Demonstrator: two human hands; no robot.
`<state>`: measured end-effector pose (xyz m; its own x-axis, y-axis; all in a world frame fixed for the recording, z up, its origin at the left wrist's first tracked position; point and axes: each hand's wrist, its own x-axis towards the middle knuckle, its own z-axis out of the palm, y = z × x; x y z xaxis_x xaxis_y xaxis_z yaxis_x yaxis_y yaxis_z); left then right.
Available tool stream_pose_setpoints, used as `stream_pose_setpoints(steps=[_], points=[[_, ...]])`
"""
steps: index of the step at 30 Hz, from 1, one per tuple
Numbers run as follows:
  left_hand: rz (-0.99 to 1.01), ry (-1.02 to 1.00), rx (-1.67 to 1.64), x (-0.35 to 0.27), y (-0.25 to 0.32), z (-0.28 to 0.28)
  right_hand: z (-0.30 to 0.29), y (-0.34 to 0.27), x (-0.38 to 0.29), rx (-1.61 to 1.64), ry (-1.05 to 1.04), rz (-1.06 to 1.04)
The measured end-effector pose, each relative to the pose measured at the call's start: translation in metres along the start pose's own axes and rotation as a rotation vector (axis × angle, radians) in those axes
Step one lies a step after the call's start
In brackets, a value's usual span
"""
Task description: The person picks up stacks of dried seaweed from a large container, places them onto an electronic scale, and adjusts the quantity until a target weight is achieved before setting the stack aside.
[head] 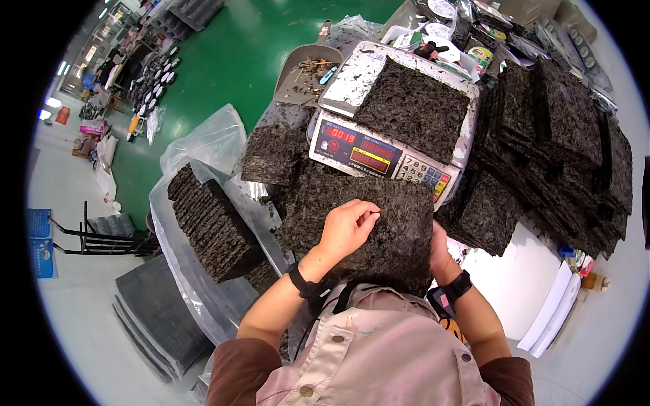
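A dark dried seaweed sheet [396, 223] lies before me, just below a digital scale [355, 147]. My left hand [350, 223] is over this sheet, thumb and index finger nearly together; whether a small bit is pinched there is unclear. At the sheet's right edge, my right hand [437, 246] grips it, the fingers partly hidden beneath. On the scale's metal pan rests another seaweed piece [414, 109], and the red display is lit. More seaweed [274, 152] lies left of the scale.
Tall stacks of seaweed [563, 127] stand at right. An open plastic bag [177, 259] at left holds a seaweed stack [213, 223]. Behind the scale are a dustpan [294, 76] with debris and a white basket [401, 35] among packets. Dark wrapped slabs [157, 304] lie lower left.
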<state>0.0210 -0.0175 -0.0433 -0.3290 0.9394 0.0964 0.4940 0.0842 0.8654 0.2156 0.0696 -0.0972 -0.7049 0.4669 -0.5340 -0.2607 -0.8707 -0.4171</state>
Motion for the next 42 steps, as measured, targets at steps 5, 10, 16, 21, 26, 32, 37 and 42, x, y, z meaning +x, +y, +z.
stream_pose_setpoints(steps=[5,10,16,21,26,32,37,42], points=[[0.129,0.071,0.182,-0.002,0.005,0.005,0.007,0.001,-0.003,0.025,0.079,0.025],[0.177,0.149,0.310,-0.005,0.003,0.008,0.021,-0.009,-0.003,-0.163,-0.055,0.058],[0.159,0.134,0.376,-0.004,0.002,0.014,0.028,-0.009,-0.005,-0.349,-0.094,-0.052],[0.089,0.033,0.172,0.003,-0.010,0.005,0.020,-0.004,-0.003,-0.425,-0.102,-0.090],[-0.227,0.006,-0.233,0.003,-0.022,-0.001,0.015,-0.009,0.000,-0.279,-0.098,-0.020],[0.254,0.012,0.272,0.004,-0.007,-0.004,0.019,-0.008,-0.003,-0.199,-0.113,0.017],[0.376,-0.115,0.489,0.003,0.001,-0.009,0.021,-0.008,-0.004,-0.320,-0.145,0.002],[0.443,-0.242,0.530,0.014,-0.006,-0.012,0.022,-0.013,-0.006,-0.524,-0.205,-0.054]])
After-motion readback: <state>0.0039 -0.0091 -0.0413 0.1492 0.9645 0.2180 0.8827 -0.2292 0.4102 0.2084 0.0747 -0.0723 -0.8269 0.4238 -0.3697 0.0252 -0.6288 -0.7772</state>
